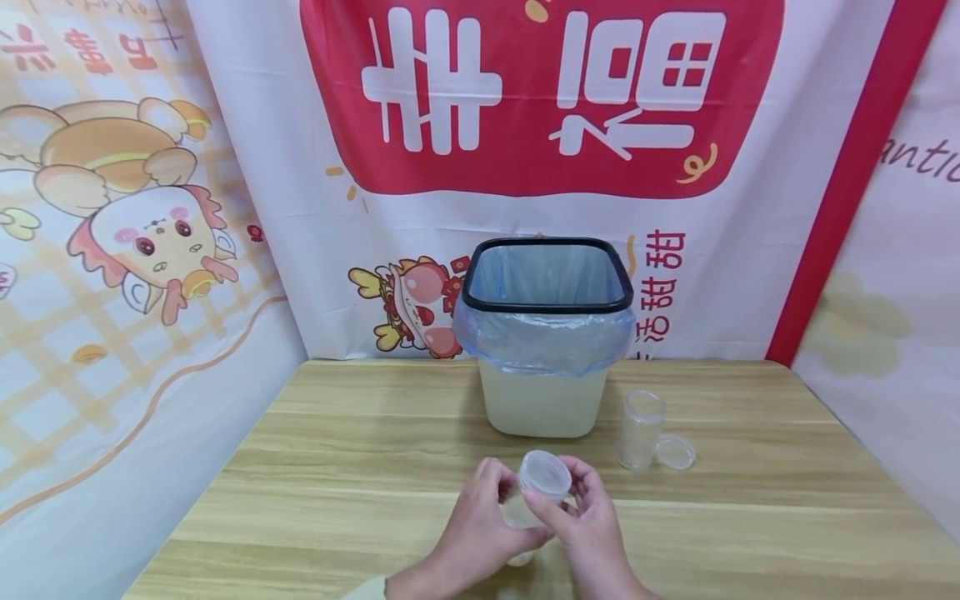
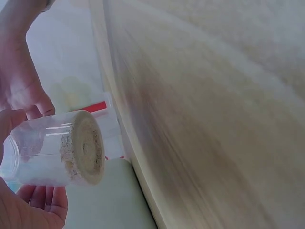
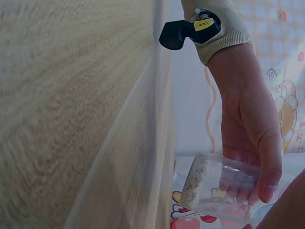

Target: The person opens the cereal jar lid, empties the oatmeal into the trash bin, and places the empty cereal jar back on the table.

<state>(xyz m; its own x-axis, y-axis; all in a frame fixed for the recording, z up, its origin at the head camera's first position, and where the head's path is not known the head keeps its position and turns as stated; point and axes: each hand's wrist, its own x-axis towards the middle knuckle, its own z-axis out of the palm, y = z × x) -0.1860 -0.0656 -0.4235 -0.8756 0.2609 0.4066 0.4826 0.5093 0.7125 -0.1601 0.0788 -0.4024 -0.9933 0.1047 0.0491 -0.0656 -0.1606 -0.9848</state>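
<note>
My left hand [image 1: 480,521] holds a clear plastic jar [image 2: 47,152] round its side. The jar is tilted and raised a little off the table, with pale flaky bits [image 3: 194,183] gathered at its bottom. On the jar's mouth sits a translucent round lid [image 1: 546,475]. My right hand [image 1: 588,517] grips this lid at its edge, thumb on the near side; some of its fingers are hidden behind. Farther right on the table stands a second clear jar [image 1: 641,433], its top uncovered, with a loose clear lid [image 1: 675,452] beside it.
Behind the hands, a cream bin [image 1: 543,404] with a black rim and a bluish plastic liner stands on the wooden table [image 1: 360,467]. Printed cloth [image 1: 247,208] hangs along the back and both sides. A black device is strapped to the left wrist.
</note>
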